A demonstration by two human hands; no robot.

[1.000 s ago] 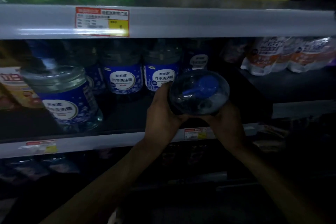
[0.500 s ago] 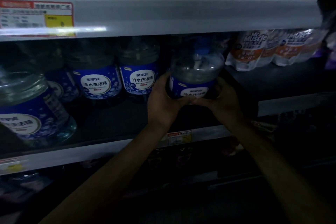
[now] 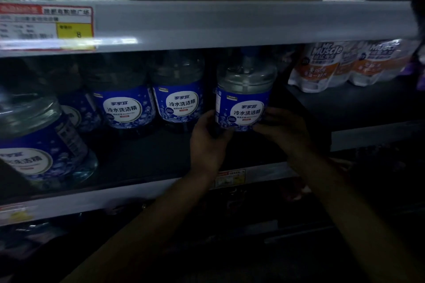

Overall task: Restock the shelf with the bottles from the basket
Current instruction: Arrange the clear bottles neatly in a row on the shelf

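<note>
Both hands, left hand and right hand, grasp a blue-labelled bottle upright on the dim shelf, fingers wrapped round its base, beside matching bottles.

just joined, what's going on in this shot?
A person is restocking a dim store shelf. Both hands, left hand and right hand, hold a blue-labelled bottle upright at the right end of a row of matching bottles. Whether its base rests on the shelf is hidden by the hands. White pouches sit further right.
</note>
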